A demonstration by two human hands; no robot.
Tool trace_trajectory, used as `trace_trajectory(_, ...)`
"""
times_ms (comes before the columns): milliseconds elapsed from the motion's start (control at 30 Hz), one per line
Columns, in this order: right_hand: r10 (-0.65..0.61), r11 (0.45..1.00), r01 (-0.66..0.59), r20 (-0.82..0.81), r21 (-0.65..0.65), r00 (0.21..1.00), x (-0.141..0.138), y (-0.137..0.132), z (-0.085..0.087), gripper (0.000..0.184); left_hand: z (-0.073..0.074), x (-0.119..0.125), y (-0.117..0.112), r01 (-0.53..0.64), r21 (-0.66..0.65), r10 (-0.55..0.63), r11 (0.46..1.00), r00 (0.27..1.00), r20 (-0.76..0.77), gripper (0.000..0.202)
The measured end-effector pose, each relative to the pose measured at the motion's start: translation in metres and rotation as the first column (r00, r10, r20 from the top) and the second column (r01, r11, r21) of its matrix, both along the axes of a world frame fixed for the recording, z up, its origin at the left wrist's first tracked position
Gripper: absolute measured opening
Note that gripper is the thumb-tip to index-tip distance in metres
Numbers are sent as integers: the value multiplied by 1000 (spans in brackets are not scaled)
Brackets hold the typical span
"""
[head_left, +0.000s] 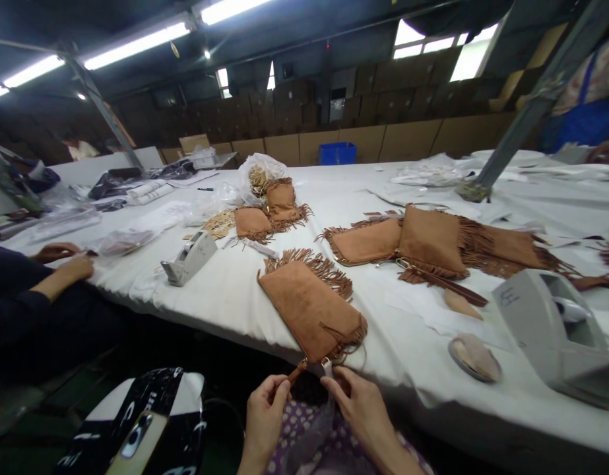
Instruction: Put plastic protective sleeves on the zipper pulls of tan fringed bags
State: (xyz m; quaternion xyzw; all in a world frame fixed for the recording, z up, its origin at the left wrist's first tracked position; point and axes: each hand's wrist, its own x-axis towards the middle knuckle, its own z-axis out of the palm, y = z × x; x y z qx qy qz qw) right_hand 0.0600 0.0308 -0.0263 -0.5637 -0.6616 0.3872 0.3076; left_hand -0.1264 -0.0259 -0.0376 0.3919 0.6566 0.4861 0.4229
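Observation:
A brown fringed pouch [311, 307] lies flat at the table's front edge, its ringed corner toward me. My left hand [267, 412] pinches the short brown strap [297, 373] hanging from that corner. In my right hand [356, 399], thumb and fingers close on a strip of thin translucent wrapping [330, 379] by the metal ring [326, 361]. The wrapping trails down over my lap.
More fringed brown pouches [430, 241] lie on the right, and smaller ones [252, 223] farther back. Tape dispensers stand left [190, 257] and right [556, 336], with a round dish [475, 357] nearby. At left are a co-worker's hands [69, 264]; a stool [140, 422] stands below.

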Motion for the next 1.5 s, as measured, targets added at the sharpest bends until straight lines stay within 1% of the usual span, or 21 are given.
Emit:
trace_trajectory(33, -11, 984, -4, 82, 179, 997, 1, -3, 2, 36, 8, 4, 0, 4, 11, -4, 1000, 999, -44, 37)
trace_trajectory(100, 46, 896, -111, 159, 431, 986, -3, -7, 7, 36, 23, 15, 0, 49, 28, -46, 998, 994, -96, 38)
trace_trajectory(200, 218, 777, -283, 181, 562, 959, -15, -8, 14, 33, 41, 28, 1, 146, 71, -135, 987, 982, -133, 38)
trace_trajectory(267, 260, 769, -280, 120, 574, 958, -19, -6, 17, 29, 47, 30, 4, 189, 133, -164, 973, 971, -176, 38)
trace_trajectory(367, 252, 842, -201, -35, 501, 967, -13, -4, 21, 26, 50, 23, 18, 251, 263, -175, 932, 944, -281, 33)
trace_trajectory(433, 209, 899, -125, -161, 419, 965, -3, -3, 23, 22, 51, 20, 31, 384, 324, -252, 864, 890, -381, 33)
trace_trajectory(567, -6, 976, 92, -396, 198, 918, 16, 0, 28, 20, 50, 34, 58, 741, 296, -476, 603, 632, -611, 46)
trace_trajectory(600, -68, 983, 136, -445, 124, 893, 20, 2, 29, 23, 49, 41, 64, 788, 287, -492, 545, 578, -651, 48)
trace_trajectory(667, -167, 982, 187, -527, -17, 833, 29, 5, 31, 29, 48, 55, 72, 828, 301, -483, 473, 529, -697, 51)
trace_trajectory(767, -232, 972, 220, -550, -88, 802, 42, 9, 32, 35, 44, 73, 82, 827, 350, -468, 441, 544, -696, 45)
trace_trajectory(900, -264, 950, 305, -358, 63, 896, 56, 5, 37, 35, 44, 88, 88, 807, 334, -514, 487, 574, -637, 34)
trace_trajectory(1000, -327, 925, 368, -291, 98, 899, 64, 1, 41, 32, 55, 96, 92, 840, 230, -544, 492, 503, -671, 27)
trace_trajectory(1100, -377, 917, 400, -329, 3, 866, 74, -1, 41, 37, 69, 101, 97, 887, 130, -563, 443, 388, -730, 24)
trace_trajectory(1167, -432, 896, 441, -350, -58, 831, 84, 3, 38, 45, 74, 102, 101, 906, 120, -597, 406, 362, -716, 23)
trace_trajectory(1200, -475, 874, 478, -363, -89, 801, 89, 7, 36, 50, 73, 102, 103, 907, 131, -624, 401, 375, -686, 23)
trace_trajectory(1233, -518, 850, 513, -378, -121, 768, 93, 12, 33, 53, 70, 102, 104, 896, 150, -651, 418, 410, -639, 25)
trace_trajectory(1267, -551, 829, 540, -388, -150, 739, 96, 19, 31, 55, 66, 101, 105, 870, 173, -672, 461, 469, -573, 27)
trace_trajectory(1333, -562, 821, 551, -375, -146, 737, 97, 34, 30, 48, 54, 101, 106, 768, 226, -675, 599, 636, -373, 33)
trace_trajectory(1400, -490, 864, 502, -291, -40, 821, 90, 49, 31, 31, 43, 103, 106, 607, 265, -608, 749, 789, -88, 37)
trace_trajectory(1433, -438, 889, 456, -230, 28, 869, 84, 57, 32, 23, 39, 105, 105, 515, 276, -550, 812, 832, 68, 37)
trace_trajectory(1500, -339, 926, 355, -128, 128, 932, 70, 70, 35, 12, 35, 110, 102, 352, 276, -431, 895, 841, 326, 35)
